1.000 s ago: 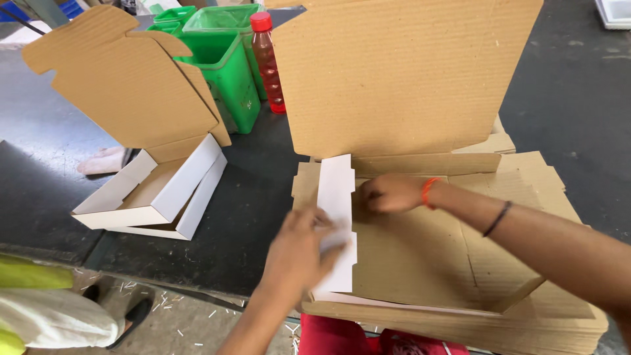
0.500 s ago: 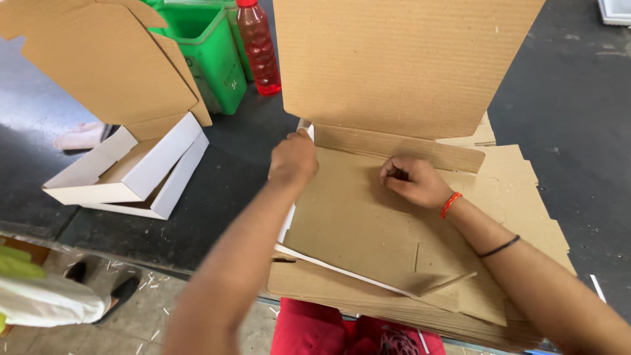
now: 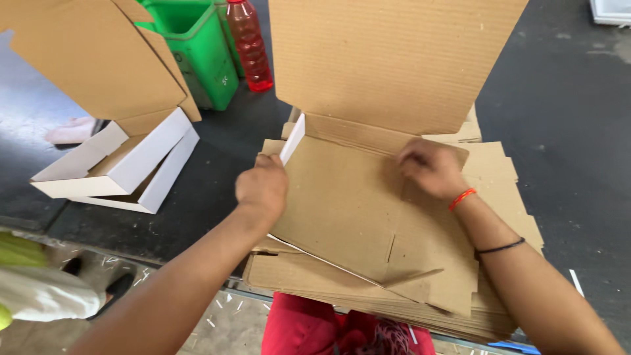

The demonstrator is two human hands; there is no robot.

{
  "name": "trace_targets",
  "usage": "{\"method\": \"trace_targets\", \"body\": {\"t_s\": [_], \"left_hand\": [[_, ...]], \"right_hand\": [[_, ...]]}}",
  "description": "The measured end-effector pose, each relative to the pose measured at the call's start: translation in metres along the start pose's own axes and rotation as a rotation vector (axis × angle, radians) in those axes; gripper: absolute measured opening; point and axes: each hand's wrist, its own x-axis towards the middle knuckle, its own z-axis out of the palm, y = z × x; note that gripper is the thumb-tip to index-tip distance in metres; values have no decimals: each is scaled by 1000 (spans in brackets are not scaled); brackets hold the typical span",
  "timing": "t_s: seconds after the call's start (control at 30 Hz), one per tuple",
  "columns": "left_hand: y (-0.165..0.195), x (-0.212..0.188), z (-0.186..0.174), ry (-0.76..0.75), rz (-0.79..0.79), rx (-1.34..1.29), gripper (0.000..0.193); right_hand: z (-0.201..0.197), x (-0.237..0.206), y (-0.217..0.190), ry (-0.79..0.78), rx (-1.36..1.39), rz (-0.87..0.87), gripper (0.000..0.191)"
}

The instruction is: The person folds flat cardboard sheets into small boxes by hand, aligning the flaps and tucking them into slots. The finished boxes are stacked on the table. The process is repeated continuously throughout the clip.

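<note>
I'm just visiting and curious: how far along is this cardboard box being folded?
Done: two folded boxes sit nested at the left, and this blank's big lid panel stands up. In hand: the left hand lifts the white-faced side flap while the right hand presses the back crease. Left: the near flaps lie flat, and a stack of flat blanks waits underneath.

The box blank (image 3: 355, 204) at the centre of the frame is matt brown corrugated cardboard, its raised lid panel (image 3: 394, 59) ribbed with fine flute lines, while the side flap (image 3: 293, 138) at centre left shows a smooth white paper face. The 2 finished boxes (image 3: 125, 167) at left have the same smooth white outside and a dull brown inside, resting on a dark, matt table top (image 3: 565, 151). At upper left the green bin (image 3: 197, 46) is smooth, slightly shiny plastic, and the bottle (image 3: 250, 46) beside it is glossy clear plastic holding red liquid.
</note>
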Motion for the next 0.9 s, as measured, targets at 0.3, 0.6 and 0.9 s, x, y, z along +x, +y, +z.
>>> {"method": "trace_targets", "body": {"t_s": [0.3,0.6,0.9], "left_hand": [[67,-138,-31,256,771,-449,77],[105,-122,-6,495,732,-487,57],[93,-127,-8,449,627,-488,59]], "right_hand": [[-57,5,4,200,-383,161,62],[12,-21,-44,-177,-247,111,47],[-60,-13,-37,197,-123,414,63]]}}
